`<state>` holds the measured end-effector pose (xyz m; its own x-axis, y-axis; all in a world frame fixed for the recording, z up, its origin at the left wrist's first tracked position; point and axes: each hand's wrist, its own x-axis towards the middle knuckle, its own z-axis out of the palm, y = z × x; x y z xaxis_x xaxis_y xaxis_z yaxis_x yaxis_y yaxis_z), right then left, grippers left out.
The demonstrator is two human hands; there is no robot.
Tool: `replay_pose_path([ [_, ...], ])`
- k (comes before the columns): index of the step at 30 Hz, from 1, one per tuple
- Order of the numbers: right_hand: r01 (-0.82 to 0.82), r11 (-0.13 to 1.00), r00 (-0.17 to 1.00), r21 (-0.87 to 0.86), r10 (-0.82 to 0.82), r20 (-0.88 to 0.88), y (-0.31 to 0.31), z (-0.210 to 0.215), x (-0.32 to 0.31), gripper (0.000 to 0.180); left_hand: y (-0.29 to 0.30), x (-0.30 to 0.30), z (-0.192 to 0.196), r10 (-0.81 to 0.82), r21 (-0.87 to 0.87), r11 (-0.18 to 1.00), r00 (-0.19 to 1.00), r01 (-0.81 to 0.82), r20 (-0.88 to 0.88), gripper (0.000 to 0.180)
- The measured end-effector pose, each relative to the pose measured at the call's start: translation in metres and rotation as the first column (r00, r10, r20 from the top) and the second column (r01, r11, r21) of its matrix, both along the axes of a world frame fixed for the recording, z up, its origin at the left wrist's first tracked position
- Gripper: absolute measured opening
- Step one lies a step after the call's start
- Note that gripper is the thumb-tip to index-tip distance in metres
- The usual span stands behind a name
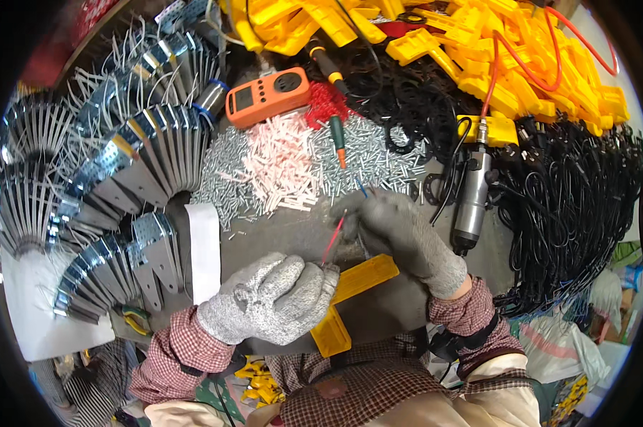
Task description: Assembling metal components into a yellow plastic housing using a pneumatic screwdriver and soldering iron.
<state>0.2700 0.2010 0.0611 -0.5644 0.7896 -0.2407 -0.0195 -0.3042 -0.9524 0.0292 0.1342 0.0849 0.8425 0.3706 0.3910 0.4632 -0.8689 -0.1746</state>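
Wiring step: left hand (275, 299) gripping yellow housing (350, 292) closed-fisted; right hand (396, 228) pinching red wire (333, 240). Next likely calling for steady seating.

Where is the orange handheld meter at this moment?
The orange meter lies at the upper centre of the head view, beyond both hands, between the metal brackets and the yellow plastic parts.

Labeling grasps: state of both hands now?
Left hand: closed on yellow part.
Right hand: closed, pinching red wire.
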Motion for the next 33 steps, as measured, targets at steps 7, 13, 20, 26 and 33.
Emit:
replay_pose_path([
  [7, 0.129, 0.979, 0.990, 0.158, -0.137, 0.043, -0.013, 0.002, -0.010, 0.016, 0.000, 0.025, 0.000, 0.612, -0.804, 0.594, 0.670, -0.037, 0.421, 0.054],
  [13, 0.088, 0.804, 0.948, 0.588, -0.248, 0.197, -0.024, -0.028, -0.011, 0.015, 0.002, 0.029, -0.010, 0.888, -0.976, 0.132, 0.417, 0.173, 0.194, 0.016],
  [20, -0.133, 0.592, 0.911, 0.795, -0.243, 0.333, -0.034, -0.020, -0.021, 0.016, -0.021, 0.016, -0.026, 0.882, -0.879, 0.421, 0.126, 0.222, 0.454, 0.009],
  [26, -0.117, 0.884, 0.977, 0.452, 0.021, 0.212, -0.040, -0.014, -0.023, 0.017, -0.062, 0.023, -0.048, 0.811, -0.829, 0.507, 0.195, 0.236, 0.551, 0.008],
  [33, -0.263, 0.704, 0.921, 0.660, -0.022, 0.390, -0.042, -0.017, -0.033, 0.017, -0.065, 0.027, -0.066, 0.721, -0.727, 0.661, 0.112, 0.188, 0.684, 0.016],
])
